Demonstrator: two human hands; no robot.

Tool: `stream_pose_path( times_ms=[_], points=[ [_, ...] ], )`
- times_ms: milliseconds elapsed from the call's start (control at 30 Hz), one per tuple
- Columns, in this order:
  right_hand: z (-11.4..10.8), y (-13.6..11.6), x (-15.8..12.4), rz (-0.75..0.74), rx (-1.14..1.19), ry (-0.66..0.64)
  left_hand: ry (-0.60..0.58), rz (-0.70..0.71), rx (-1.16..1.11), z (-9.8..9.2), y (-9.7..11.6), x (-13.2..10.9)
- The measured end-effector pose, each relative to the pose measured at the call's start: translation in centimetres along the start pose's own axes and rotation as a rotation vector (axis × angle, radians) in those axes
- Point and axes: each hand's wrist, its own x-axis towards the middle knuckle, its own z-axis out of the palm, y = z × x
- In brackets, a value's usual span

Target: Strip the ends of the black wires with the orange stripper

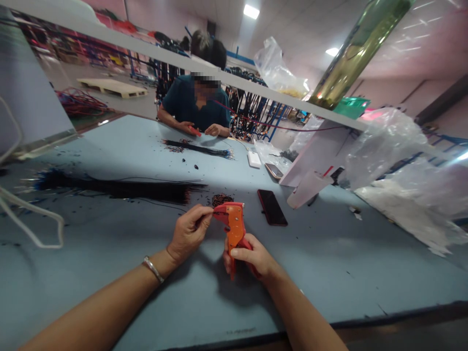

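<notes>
My right hand (pixel 252 257) is wrapped round the handles of an orange and red wire stripper (pixel 232 224), held upright over the blue table (pixel 329 263). My left hand (pixel 190 231) is pinched at the tool's jaws; what its fingertips hold is too small to make out. Just beyond the tool lies a small heap of stripped wire ends (pixel 222 199). A long bundle of black wires (pixel 120 187) stretches across the table to the left of it.
A dark phone (pixel 272 207) lies right of the tool. Across the table a person (pixel 197 105) sits with another black wire bundle (pixel 199 147). Two more phones (pixel 254 159) and plastic bags (pixel 387 141) are at the right. A white cord (pixel 32 219) loops at left.
</notes>
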Motion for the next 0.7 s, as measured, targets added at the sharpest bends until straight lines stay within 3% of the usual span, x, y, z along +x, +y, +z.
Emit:
stream_pose_path(
  times_ms=[267, 700],
  points=[
    [0.26, -0.05, 0.00, 0.030, 0.099, 0.036, -0.001, -0.015, -0.004, -0.11, 0.70, 0.18],
    [-0.29, -0.20, 0.04, 0.027, 0.102, -0.070, -0.003, 0.131, 0.040, -0.56, 0.97, -0.23]
  ],
)
